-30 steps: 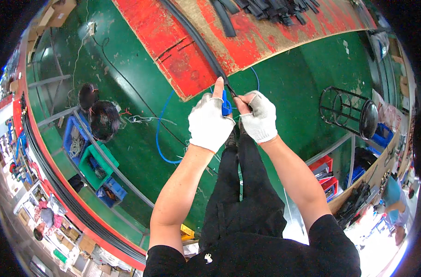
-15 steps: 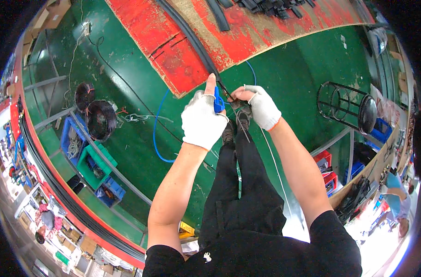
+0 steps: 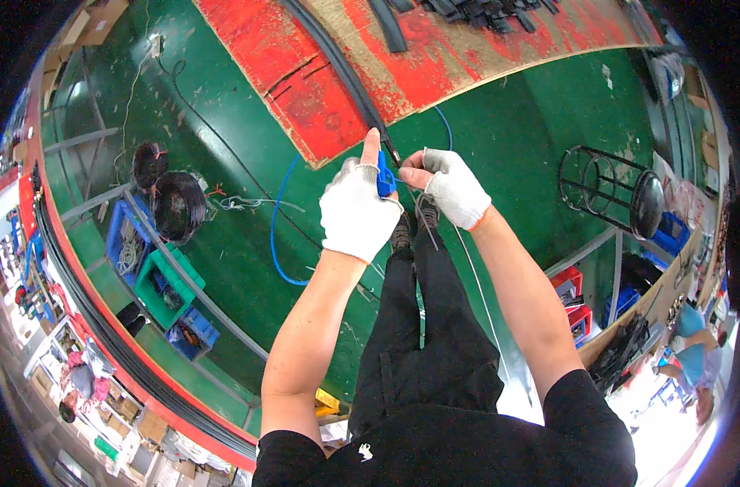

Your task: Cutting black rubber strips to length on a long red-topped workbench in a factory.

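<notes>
A long black rubber-like strip (image 3: 337, 66) runs down across the red, worn board (image 3: 313, 114), its end hanging past the near corner. My left hand (image 3: 359, 209), in a white glove with bare fingertips, is closed round a blue tool (image 3: 385, 175) beside that end; the index finger lies along the strip. Most of the tool is hidden by the palm. My right hand (image 3: 453, 188), gloved alike, has thumb and forefinger pinched together just right of the strip's end. What they pinch is too small to make out. A thin grey strand (image 3: 423, 221) hangs below the fingers.
Dark short pieces (image 3: 492, 12) lie piled on the board's far side. A blue hose (image 3: 276, 235) loops at left over the green floor. Black coils (image 3: 179, 207) and bins (image 3: 163, 284) stand left; a round black stool (image 3: 646, 203) lies on its side at right.
My right fingers have shifted slightly left and closed nearer the strip's end, where a small bright tip now shows. The left hand holds nearly still.
</notes>
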The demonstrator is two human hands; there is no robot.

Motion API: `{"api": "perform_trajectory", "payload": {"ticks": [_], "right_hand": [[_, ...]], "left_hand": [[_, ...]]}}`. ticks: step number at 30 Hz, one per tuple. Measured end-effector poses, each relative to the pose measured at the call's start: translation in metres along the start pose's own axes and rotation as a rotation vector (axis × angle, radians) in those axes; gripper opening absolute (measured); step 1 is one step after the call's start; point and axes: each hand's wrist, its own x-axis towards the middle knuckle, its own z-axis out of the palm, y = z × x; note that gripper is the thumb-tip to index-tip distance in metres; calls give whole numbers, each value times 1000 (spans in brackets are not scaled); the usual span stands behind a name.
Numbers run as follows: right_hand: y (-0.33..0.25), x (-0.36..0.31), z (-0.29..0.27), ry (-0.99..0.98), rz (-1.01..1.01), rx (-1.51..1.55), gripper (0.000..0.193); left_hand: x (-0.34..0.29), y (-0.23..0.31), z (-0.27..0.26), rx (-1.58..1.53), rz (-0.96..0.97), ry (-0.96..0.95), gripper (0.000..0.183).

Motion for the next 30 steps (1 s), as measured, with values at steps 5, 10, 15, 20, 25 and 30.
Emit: {"api": "perform_trajectory", "payload": {"ticks": [5, 10, 15, 20, 25, 30], "right_hand": [[3, -7, -1, -12, 18, 13, 29], [4, -12, -3, -27, 37, 9, 31], [10, -9, -3, 27, 191, 79, 35], [8, 0, -3, 69, 149, 120, 41], [-6, -5, 2, -69, 60, 21, 43], [-16, -5, 6, -48, 90, 33, 40]], "left_hand": [[-1, 0, -1, 7, -22, -16, 92], [0, 0, 0, -14, -13, 6, 93], [0, 1, 1, 1, -19, 7, 93], [-1, -1, 1, -27, -18, -4, 93], [-4, 1, 3, -15, 11, 72, 93], [-10, 11, 4, 34, -24, 102, 88]]}}
